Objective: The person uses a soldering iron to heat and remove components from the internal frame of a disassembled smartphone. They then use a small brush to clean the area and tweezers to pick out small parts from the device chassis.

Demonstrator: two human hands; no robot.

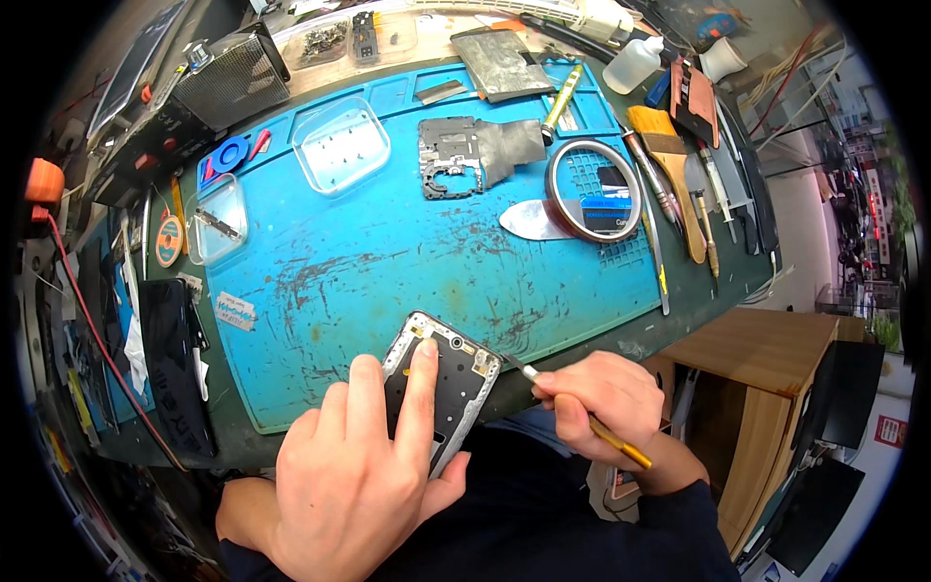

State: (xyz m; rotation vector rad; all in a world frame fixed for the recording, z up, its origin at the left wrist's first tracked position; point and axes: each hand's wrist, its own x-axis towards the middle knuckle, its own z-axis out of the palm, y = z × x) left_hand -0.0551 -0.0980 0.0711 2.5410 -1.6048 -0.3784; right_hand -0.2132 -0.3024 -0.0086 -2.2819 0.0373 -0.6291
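Clock positions are read over the blue rubber work mat [388,281], with twelve away from the worker. The opened smartphone frame, silver-rimmed with a black inner panel [454,383], is at six o'clock, at the mat's near edge, with its upper end toward one o'clock. Whether it rests on the surface or is held just above it cannot be determined.

The step in hand is judged to be fine prying or scraping at the frame's upper right corner. The next move appears to call for a steady frame and light, controlled pressure from the tip, kept clear of the exposed parts.

The left hand [359,466] lies across the frame, fingers extended and only slightly parted. The index fingertip presses near the upper end; the thumb is at the right edge, and the frame appears gripped between them.

The right hand [611,398] has its fingers closed in a pinch on a slim gold-handled tool with a pointed metal tip [621,444]. The tip points toward ten o'clock, at the frame's corner; contact cannot be confirmed.
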